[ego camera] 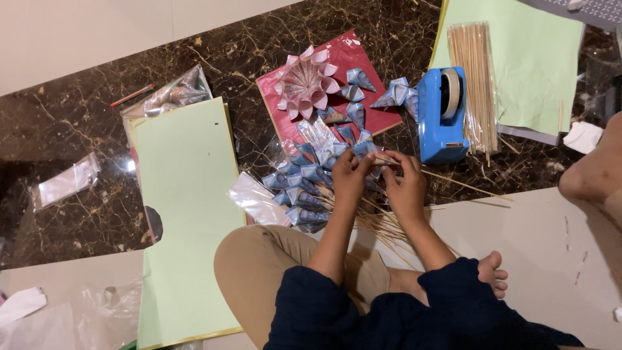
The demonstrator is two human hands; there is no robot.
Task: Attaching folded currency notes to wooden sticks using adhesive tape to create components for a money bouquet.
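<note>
Both hands' grip point(374, 163) pinches a glossy blue paper cone point(367, 150) on a thin stick point(453, 181)

Both forearms reached forward from dark sleeves. The left hand point(350, 176) and the right hand point(405, 183) were close together, fingers curled inward, the fingertips almost meeting.

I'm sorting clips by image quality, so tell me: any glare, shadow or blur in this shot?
Head view: a bright glare spot on the dark marble floor by the green paper sheet; plastic wrappers glint; both hands, left hand and right hand, look sharp; left edge falls into shadow.
</note>
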